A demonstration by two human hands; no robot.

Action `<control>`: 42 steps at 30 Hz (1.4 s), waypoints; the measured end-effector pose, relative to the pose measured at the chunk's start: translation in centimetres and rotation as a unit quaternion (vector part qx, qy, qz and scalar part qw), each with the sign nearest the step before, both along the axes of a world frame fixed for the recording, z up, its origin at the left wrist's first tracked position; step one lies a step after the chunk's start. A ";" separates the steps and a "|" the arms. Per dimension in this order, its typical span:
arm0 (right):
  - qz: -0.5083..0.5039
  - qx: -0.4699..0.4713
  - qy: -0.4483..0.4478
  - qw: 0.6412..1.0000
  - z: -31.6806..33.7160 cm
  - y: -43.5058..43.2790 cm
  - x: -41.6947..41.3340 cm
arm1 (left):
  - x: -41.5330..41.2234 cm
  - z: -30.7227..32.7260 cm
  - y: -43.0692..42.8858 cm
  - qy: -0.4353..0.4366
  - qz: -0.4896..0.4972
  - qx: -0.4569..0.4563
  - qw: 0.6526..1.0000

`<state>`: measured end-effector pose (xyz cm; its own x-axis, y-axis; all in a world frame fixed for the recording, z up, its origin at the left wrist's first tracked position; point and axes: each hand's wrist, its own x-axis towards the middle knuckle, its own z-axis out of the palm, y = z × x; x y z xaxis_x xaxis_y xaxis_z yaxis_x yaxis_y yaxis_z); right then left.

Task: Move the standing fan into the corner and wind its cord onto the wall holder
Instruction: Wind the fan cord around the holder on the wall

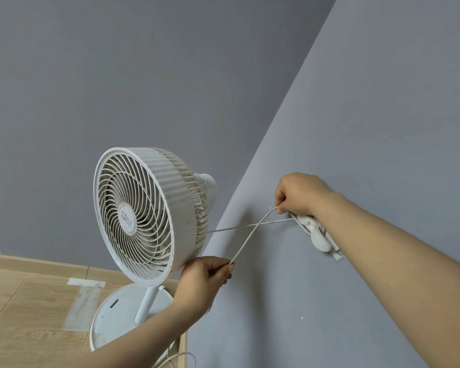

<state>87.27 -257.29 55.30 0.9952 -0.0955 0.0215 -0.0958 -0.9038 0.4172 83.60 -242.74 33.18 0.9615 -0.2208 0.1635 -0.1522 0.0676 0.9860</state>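
Observation:
The white standing fan [141, 213] stands in the corner where two grey walls meet, on its round base [122, 314]. Its thin white cord [252, 235] runs from behind the fan head across the right wall and crosses over itself. My right hand [298, 193] pinches the cord against the wall, just above the white wall holder [319, 236], which carries turns of cord and is partly hidden by my forearm. Lower down, beside the fan head, my left hand [207, 274] grips the cord's other stretch and holds it taut.
Wooden floor [24, 314] with a pale skirting board lies to the left. A white patch of tape [87, 282] is stuck to the floor behind the fan base. A loose loop of cord [181, 358] lies at the bottom edge.

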 end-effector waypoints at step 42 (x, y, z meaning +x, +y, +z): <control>0.014 -0.003 -0.092 0.996 4.2 -0.1 -11.9 | -5.8 5.0 2.4 -0.039 0.014 0.002 0.999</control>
